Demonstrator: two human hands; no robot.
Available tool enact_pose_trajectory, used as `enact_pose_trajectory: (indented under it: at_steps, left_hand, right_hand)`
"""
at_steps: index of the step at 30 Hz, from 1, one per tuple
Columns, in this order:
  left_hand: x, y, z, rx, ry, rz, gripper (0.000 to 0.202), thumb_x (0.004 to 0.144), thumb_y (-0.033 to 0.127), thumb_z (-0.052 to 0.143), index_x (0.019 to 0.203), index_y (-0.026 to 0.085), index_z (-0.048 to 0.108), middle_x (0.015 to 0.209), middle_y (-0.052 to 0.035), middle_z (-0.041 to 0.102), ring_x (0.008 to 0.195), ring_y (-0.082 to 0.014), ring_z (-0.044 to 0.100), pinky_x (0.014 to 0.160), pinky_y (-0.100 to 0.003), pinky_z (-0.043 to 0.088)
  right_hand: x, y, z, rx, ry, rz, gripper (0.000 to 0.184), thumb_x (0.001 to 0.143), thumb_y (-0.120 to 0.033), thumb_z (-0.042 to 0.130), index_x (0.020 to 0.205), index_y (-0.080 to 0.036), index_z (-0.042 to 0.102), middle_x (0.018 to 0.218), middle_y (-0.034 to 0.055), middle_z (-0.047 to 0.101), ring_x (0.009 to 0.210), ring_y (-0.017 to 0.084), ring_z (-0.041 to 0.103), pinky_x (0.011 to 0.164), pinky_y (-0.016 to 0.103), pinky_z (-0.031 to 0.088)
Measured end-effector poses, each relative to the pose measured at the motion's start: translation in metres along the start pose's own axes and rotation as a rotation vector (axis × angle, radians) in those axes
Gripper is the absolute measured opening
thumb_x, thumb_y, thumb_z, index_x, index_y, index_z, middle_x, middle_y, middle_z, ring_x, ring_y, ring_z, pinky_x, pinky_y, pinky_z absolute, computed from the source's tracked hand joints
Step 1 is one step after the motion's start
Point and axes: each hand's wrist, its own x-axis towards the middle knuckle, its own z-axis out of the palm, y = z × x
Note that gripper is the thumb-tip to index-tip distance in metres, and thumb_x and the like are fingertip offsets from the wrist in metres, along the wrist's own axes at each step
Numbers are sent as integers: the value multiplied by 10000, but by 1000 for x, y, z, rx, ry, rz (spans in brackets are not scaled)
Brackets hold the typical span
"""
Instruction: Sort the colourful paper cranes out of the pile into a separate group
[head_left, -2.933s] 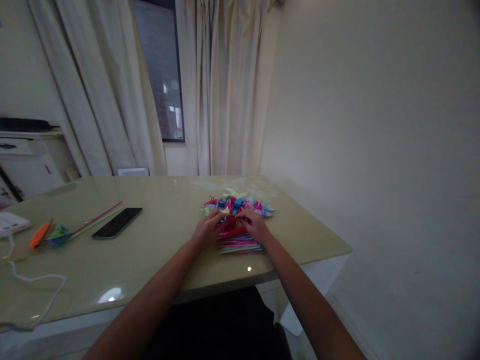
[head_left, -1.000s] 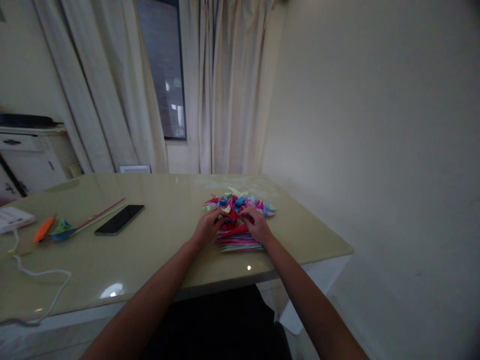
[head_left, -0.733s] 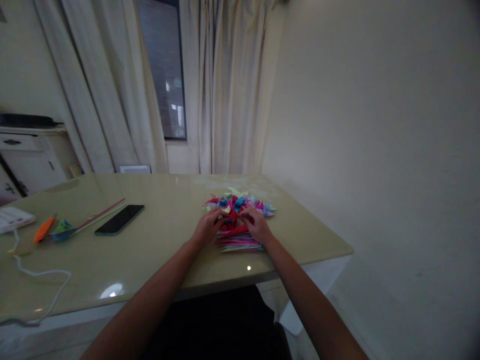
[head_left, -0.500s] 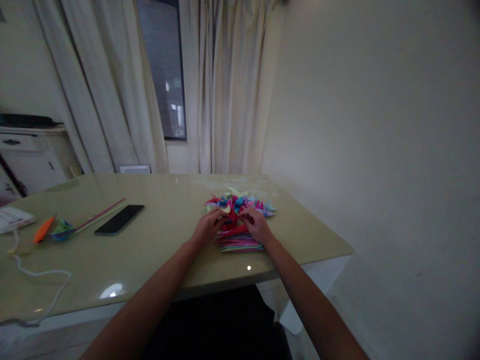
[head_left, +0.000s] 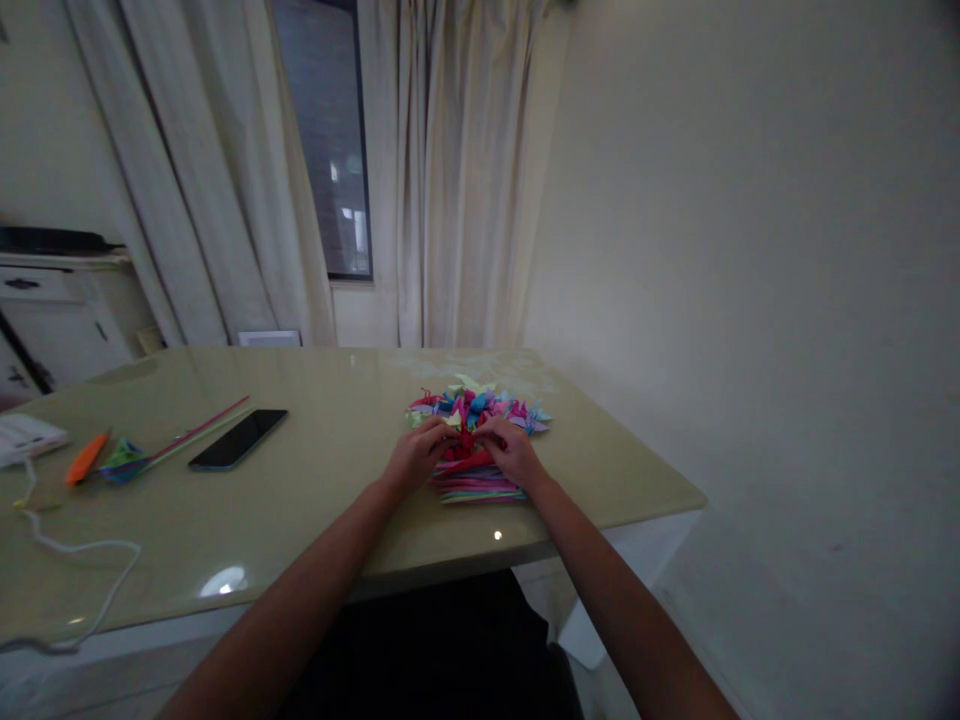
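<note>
My left hand [head_left: 414,459] and my right hand [head_left: 513,455] rest side by side over a stack of coloured paper sheets [head_left: 480,487] near the table's front right. Between their fingertips both pinch a small red folded paper [head_left: 466,450]. The fingers of each hand are curled onto it. Just behind lies a pile of several folded paper pieces [head_left: 478,406] in pink, blue and green.
A beige glossy table [head_left: 300,500] carries a black phone [head_left: 238,439], a pink and green stick [head_left: 196,434], an orange object [head_left: 82,459], a small colourful folded paper [head_left: 120,460] and a white cable [head_left: 71,548] at left. Curtains, a window and a bare wall stand behind.
Both hands have stayed over the stack. Their fingertips have drawn slightly closer together on the red paper. The view shifted a little since the oldest frame.
</note>
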Motion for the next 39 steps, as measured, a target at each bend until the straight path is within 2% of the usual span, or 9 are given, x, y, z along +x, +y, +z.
enact_pose_trajectory:
  at_steps: [8,12,19,22,31,35,39]
  left_hand:
    - [-1,0,0,28,-23,23,196,1033,237,589,1064,236,783,989,-47,714,878,-170,692,798,-261,541]
    - [-2,-1,1,43,-26,24,221,1035,251,586,1098,252,798,995,-45,720,852,-159,687,782,-248,546]
    - [-3,-2,3,61,-29,35,246,1052,265,568,1144,261,796,1002,-50,722,858,-163,690,780,-249,545]
    - [-2,-1,2,73,-36,35,250,1059,270,559,1151,263,792,1005,-48,720,856,-161,692,772,-242,542]
    - [-1,3,-1,93,-62,38,257,1023,188,584,1198,251,761,1032,-50,724,906,-176,706,812,-256,558]
    - [-1,3,-1,111,-67,42,290,1024,168,565,1234,255,745,1049,-52,728,935,-181,716,834,-262,565]
    - [-2,1,1,146,-63,40,397,1026,175,555,1394,278,664,1109,-57,730,961,-197,719,821,-276,578]
  right_hand:
    - [0,-1,0,15,-17,-18,120,1025,-243,643,1002,-234,761,895,50,714,843,228,672,861,398,557]
    - [0,-1,0,18,-22,-20,136,1036,-252,632,1023,-235,767,898,54,712,850,231,675,843,395,565]
    - [0,-2,0,26,-26,-37,146,1029,-201,632,1044,-235,773,920,58,722,878,233,685,941,429,554]
    - [0,-2,-1,29,-28,-43,156,1030,-185,630,1060,-235,774,941,60,726,889,231,689,930,415,555]
    - [-1,1,1,32,-24,-57,162,1040,-211,636,1103,-242,782,943,54,724,895,227,698,1008,443,541]
    - [-1,1,1,29,-24,-57,159,1040,-201,634,1104,-226,777,942,57,715,886,222,692,953,413,557]
    - [-1,1,1,23,-24,-60,167,1044,-181,615,1093,-215,771,946,61,703,885,219,680,890,379,565]
